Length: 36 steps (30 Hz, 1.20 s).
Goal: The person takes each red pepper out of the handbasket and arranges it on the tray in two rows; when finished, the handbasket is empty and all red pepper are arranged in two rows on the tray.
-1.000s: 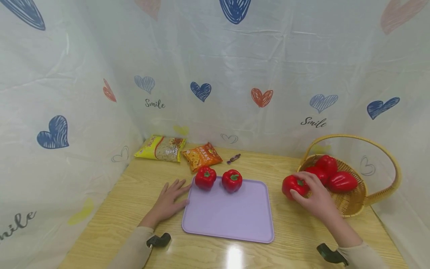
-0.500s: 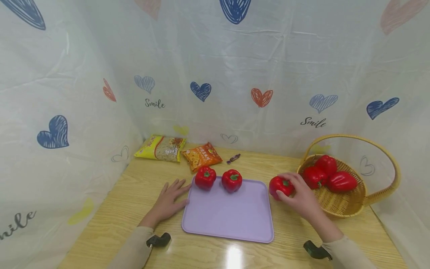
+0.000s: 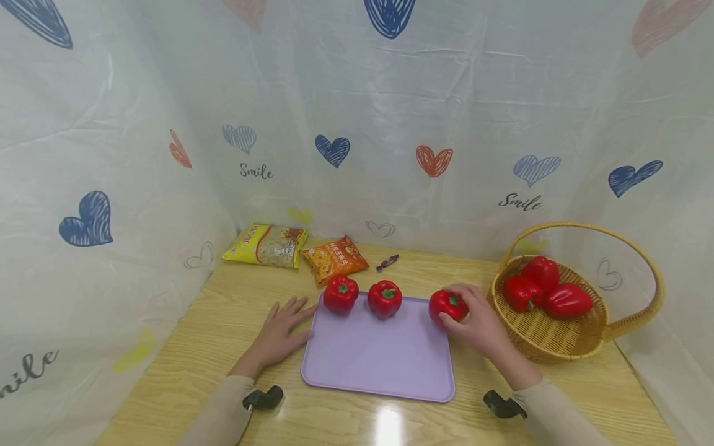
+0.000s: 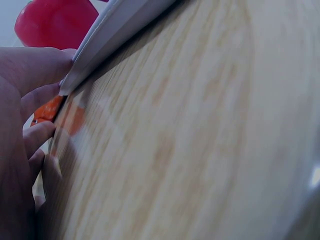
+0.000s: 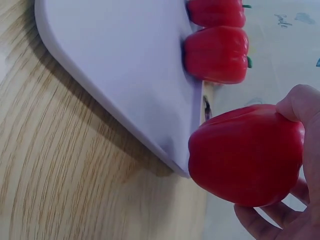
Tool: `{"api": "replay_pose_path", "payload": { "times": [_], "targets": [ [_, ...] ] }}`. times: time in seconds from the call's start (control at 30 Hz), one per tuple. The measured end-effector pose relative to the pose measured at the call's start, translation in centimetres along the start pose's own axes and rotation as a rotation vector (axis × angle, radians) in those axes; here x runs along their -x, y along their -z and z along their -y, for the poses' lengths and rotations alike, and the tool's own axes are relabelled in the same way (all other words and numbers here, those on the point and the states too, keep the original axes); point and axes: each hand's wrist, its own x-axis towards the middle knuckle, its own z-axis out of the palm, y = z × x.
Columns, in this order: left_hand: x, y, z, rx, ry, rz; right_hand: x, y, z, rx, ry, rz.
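My right hand (image 3: 478, 322) grips a red bell pepper (image 3: 445, 307) over the far right corner of the lilac tray (image 3: 379, 359). In the right wrist view this bell pepper (image 5: 245, 155) hangs just above the tray's corner, thumb on one side and fingers on the other. Two more red bell peppers, a left one (image 3: 341, 295) and a middle one (image 3: 385, 300), stand along the tray's far edge. With fingers spread, my left hand (image 3: 281, 337) rests on the table and touches the tray's left rim (image 4: 90, 55).
A wicker basket (image 3: 549, 337) with a tall handle stands at the right, holding several red peppers. Behind the tray lie a yellow bag (image 3: 268, 246), an orange snack bag (image 3: 336, 259) and a small wrapped candy (image 3: 387, 262). A printed curtain (image 3: 385, 204) encloses the table's back and sides.
My right hand has carried the bell pepper leftward from beside the basket to above the tray's far right corner. My left hand has stayed at the tray's left rim.
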Motion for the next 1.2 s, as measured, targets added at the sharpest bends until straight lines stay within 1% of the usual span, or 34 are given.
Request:
{"api": "replay_pose_path", "payload": {
  "times": [0.2,0.37,0.57,0.83,1.1,1.2],
  "targets": [
    [0.0,0.0,0.1,-0.009,0.001,0.004,-0.7,-1.1,0.0,-0.009,-0.010,0.018],
    [-0.1,0.0,0.1,-0.007,-0.005,0.004,-1.3,-1.8,0.2,-0.016,0.000,0.020],
    [0.0,0.0,0.1,-0.003,-0.003,0.003,-1.7,-2.6,0.3,-0.018,-0.028,0.059],
    [0.0,0.1,0.0,0.005,-0.001,0.004,-2.1,-3.1,0.7,-0.012,-0.041,0.074],
    [0.0,-0.1,0.2,-0.001,-0.012,-0.004,-2.4,-3.3,0.6,-0.015,-0.005,0.066],
    [0.0,-0.1,0.2,0.005,-0.012,-0.005,-2.4,-3.4,0.5,-0.019,-0.009,0.070]
  ]
}}
